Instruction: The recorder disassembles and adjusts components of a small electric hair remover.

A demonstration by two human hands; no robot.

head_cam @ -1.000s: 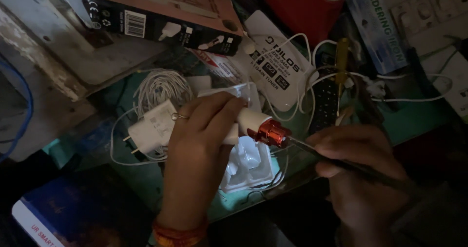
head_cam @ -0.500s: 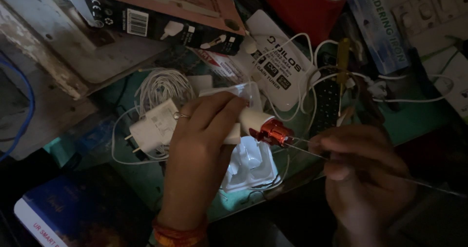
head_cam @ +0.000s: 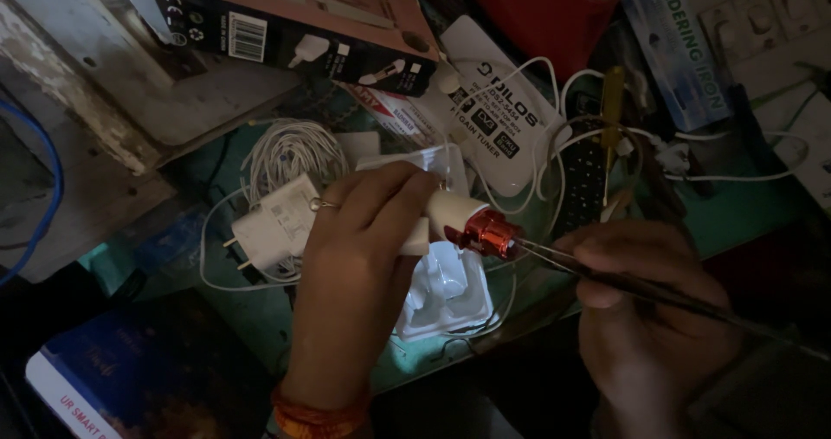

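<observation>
**Small red-tipped gadget pinched over a cluttered bench**

Over the middle of the bench, the left hand is curled around a small white device with a shiny red metal tip, fingers closed on the white body and the red end sticking out to the right. It looks light and rigid, a smooth plastic shell that's probably a bit slippery, so the white barrel seems the sensible place to hold, not the metal tip.

The right hand is pinched shut on a thin dark probe, its point right at the red tip; I can't tell if it's touching.

Under the device sits a white moulded plastic tray. Left of that: a white plug adapter and a coiled white cable. Further back there's a cardboard box.
</observation>
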